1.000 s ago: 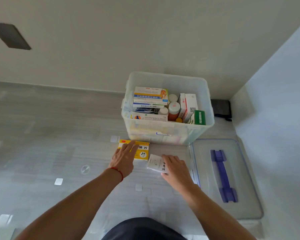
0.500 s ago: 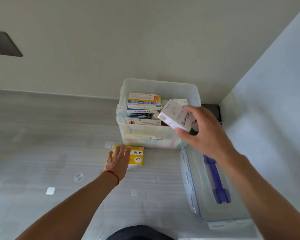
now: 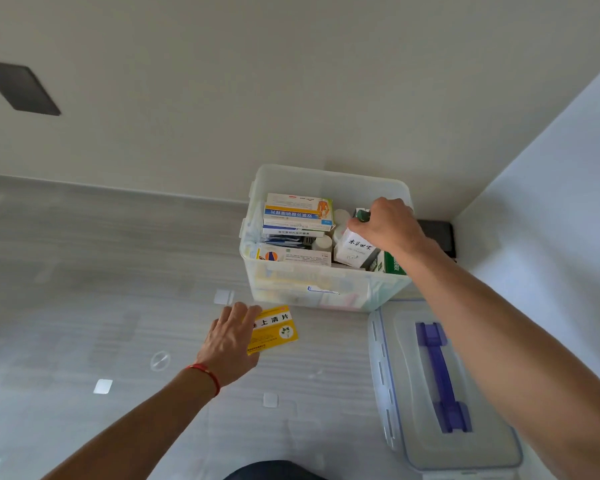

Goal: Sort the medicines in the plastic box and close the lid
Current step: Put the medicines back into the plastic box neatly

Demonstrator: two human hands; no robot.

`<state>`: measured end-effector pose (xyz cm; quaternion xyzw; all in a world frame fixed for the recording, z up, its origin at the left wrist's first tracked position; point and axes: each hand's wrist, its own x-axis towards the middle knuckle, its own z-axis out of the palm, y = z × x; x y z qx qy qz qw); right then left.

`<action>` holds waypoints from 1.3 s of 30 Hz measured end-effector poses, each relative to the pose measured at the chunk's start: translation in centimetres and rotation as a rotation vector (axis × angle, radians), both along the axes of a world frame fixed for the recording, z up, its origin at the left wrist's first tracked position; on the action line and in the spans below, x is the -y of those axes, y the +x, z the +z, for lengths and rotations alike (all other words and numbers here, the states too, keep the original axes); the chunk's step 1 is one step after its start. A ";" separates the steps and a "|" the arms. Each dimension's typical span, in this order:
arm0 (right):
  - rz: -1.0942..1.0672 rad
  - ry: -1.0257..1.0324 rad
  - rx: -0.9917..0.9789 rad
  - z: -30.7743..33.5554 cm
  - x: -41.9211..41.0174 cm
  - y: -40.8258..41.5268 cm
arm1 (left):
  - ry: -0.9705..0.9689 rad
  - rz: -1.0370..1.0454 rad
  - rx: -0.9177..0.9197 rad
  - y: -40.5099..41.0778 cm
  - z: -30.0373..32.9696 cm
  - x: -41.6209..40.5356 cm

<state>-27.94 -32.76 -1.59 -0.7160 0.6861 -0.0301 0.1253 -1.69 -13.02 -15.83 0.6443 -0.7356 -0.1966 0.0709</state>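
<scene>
Right hand (image 3: 385, 225), white carton (image 3: 355, 249) now inside box (image 3: 326, 292)

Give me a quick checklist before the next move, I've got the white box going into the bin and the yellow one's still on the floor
1. White medicine box inside the plastic box: ok, the right hand holds its top among the other packs.
2. White medicine box released: not ok, fingers are on it.
3. Whether it sits fully down: cannot tell.
4. Yellow medicine box picked up: not ok, it lies on the floor with the left hand resting on it.
5. Lid on: not ok, it lies on the floor beside the plastic box.
</scene>
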 end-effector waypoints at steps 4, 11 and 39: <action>0.049 -0.032 -0.063 -0.9 0.3 0.5 | -0.089 -0.005 -0.148 0.5 2.7 -1.8; 0.012 -0.204 0.041 -0.1 -0.5 -0.8 | -0.235 -0.041 -0.309 -1.4 10.6 -1.8; -0.148 -0.547 0.524 -4.4 -4.3 -4.3 | -0.071 -0.072 -0.227 -10.3 9.8 20.6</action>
